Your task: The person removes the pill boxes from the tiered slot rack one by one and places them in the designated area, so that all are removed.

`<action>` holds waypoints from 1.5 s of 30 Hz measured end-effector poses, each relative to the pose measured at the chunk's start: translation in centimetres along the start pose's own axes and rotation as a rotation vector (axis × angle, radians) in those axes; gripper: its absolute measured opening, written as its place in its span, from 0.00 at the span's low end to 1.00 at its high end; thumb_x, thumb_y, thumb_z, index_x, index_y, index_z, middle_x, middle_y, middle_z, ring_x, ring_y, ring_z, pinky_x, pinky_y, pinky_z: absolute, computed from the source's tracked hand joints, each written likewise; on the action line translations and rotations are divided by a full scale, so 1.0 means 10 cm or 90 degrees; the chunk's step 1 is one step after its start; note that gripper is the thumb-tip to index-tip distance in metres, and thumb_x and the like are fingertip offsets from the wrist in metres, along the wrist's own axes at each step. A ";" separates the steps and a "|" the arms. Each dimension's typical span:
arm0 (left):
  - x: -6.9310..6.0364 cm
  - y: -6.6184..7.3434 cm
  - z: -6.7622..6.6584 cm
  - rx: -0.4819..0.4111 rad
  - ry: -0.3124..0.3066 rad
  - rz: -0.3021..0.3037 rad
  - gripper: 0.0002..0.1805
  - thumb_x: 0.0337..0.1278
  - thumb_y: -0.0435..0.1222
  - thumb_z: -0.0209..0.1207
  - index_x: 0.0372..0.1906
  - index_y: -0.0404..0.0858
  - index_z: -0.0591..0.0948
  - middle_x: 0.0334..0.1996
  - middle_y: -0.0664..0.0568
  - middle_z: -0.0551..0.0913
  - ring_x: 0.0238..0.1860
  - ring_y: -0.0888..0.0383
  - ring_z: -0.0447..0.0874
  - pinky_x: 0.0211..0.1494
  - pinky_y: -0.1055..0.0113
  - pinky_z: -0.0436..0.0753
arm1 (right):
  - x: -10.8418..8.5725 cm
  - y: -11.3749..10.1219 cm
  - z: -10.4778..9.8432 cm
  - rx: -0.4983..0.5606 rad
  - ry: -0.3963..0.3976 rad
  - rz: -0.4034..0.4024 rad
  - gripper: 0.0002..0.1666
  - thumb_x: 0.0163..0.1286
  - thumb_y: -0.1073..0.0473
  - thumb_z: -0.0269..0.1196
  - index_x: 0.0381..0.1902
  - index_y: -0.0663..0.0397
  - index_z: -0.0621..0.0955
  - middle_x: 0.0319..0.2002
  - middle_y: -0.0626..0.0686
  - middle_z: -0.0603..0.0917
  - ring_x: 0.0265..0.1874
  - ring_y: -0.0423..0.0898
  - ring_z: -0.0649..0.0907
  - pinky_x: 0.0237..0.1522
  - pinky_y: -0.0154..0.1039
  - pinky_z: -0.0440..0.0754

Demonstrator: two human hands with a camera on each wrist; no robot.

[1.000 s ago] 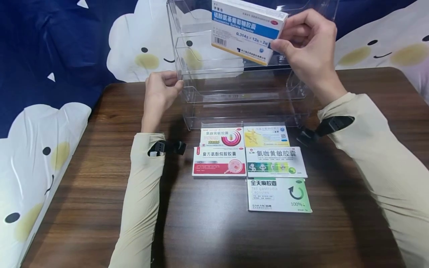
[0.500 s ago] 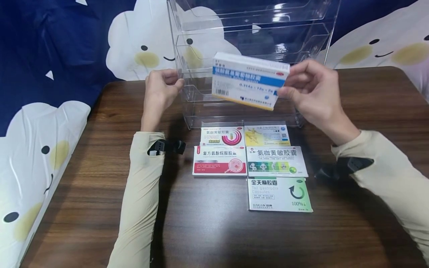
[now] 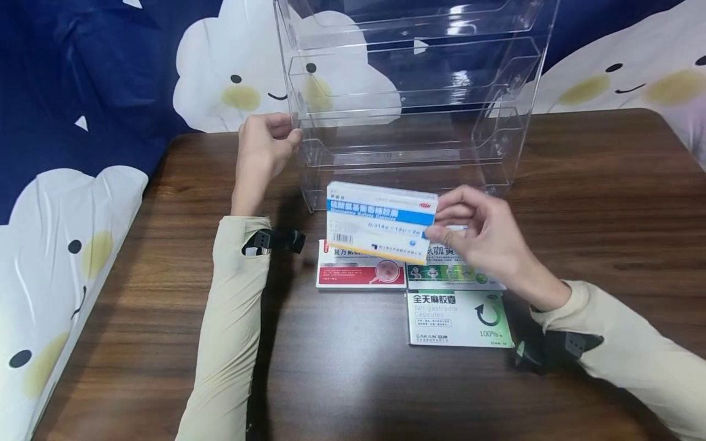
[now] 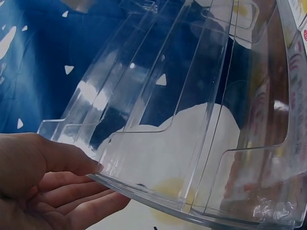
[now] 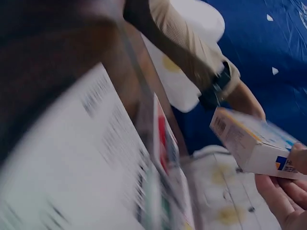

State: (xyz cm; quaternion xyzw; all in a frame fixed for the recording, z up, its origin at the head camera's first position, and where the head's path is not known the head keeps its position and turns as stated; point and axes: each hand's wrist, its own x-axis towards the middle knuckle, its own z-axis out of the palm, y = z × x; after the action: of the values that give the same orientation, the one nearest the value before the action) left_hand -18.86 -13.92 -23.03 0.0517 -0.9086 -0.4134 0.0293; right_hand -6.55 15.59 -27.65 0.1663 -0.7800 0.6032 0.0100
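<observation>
My right hand (image 3: 482, 236) pinches the right end of a white and blue medicine box (image 3: 380, 223) with an orange lower edge. The box is held in the air, in front of the clear tiered rack (image 3: 410, 160) and over the boxes on the table. In the right wrist view the thumb and fingers grip one end of this medicine box (image 5: 254, 143). My left hand (image 3: 265, 153) holds the rack's left side edge. The left wrist view shows the thumb on that edge of the rack (image 4: 144, 191) and the other fingers behind it.
On the brown table (image 3: 331, 380) lie a red and white medicine box (image 3: 361, 275), a green and white one (image 3: 458, 278) and a green capsule box (image 3: 460, 318). Boxes behind them are mostly covered. A blue cloth (image 3: 110, 73) with clouds hangs behind.
My right hand has brought the white and blue medicine box down and toward me, from the rack's upper tiers to over the table boxes. The left hand stays on the rack.
</observation>
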 end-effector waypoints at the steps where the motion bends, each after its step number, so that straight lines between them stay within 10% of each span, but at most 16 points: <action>1: 0.00 0.00 0.00 0.000 0.001 0.005 0.17 0.62 0.34 0.59 0.56 0.38 0.81 0.51 0.46 0.84 0.49 0.57 0.85 0.55 0.73 0.79 | -0.04 0.01 0.04 -0.007 -0.017 0.004 0.16 0.53 0.78 0.68 0.38 0.68 0.77 0.31 0.45 0.87 0.32 0.38 0.86 0.17 0.26 0.75; 8: 0.01 -0.02 0.00 -0.001 0.008 0.021 0.17 0.61 0.34 0.60 0.54 0.37 0.82 0.50 0.46 0.84 0.46 0.57 0.86 0.53 0.74 0.80 | -0.30 0.07 0.26 0.021 -0.124 0.083 0.16 0.57 0.70 0.70 0.41 0.65 0.77 0.34 0.56 0.84 0.36 0.43 0.85 0.38 0.34 0.86; 27: -0.01 -0.01 -0.01 0.003 0.000 0.007 0.18 0.62 0.34 0.59 0.56 0.36 0.81 0.51 0.45 0.83 0.47 0.57 0.86 0.54 0.73 0.80 | -0.59 0.12 0.46 0.032 -0.229 0.179 0.34 0.59 0.59 0.71 0.58 0.60 0.68 0.29 0.50 0.87 0.26 0.46 0.87 0.31 0.40 0.87; 32: -0.01 0.00 0.00 0.003 -0.001 0.009 0.18 0.62 0.34 0.59 0.56 0.36 0.80 0.52 0.45 0.83 0.48 0.56 0.85 0.55 0.73 0.80 | -0.69 0.06 0.48 -0.184 -0.233 0.028 0.31 0.60 0.56 0.70 0.57 0.57 0.70 0.22 0.39 0.80 0.17 0.34 0.78 0.22 0.31 0.80; 39: -0.01 0.00 -0.01 0.005 0.000 0.002 0.18 0.62 0.35 0.59 0.56 0.37 0.81 0.52 0.46 0.83 0.50 0.56 0.84 0.55 0.72 0.80 | -0.83 -0.03 0.65 -0.526 -0.388 -0.342 0.27 0.61 0.58 0.66 0.60 0.53 0.76 0.61 0.56 0.76 0.60 0.51 0.75 0.59 0.47 0.77; 45: -0.01 -0.02 0.00 0.012 0.004 0.020 0.17 0.63 0.35 0.59 0.56 0.37 0.81 0.51 0.45 0.84 0.49 0.56 0.85 0.55 0.72 0.80 | -0.88 0.00 0.72 -0.609 -0.458 -0.370 0.40 0.56 0.73 0.63 0.68 0.50 0.69 0.69 0.57 0.68 0.68 0.55 0.67 0.67 0.50 0.68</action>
State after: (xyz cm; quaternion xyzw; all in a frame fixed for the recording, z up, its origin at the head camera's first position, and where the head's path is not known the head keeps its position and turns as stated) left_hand -18.72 -13.98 -23.17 0.0392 -0.9131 -0.4041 0.0379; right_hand 3.12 11.02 -31.52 0.5378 -0.8400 0.0703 -0.0159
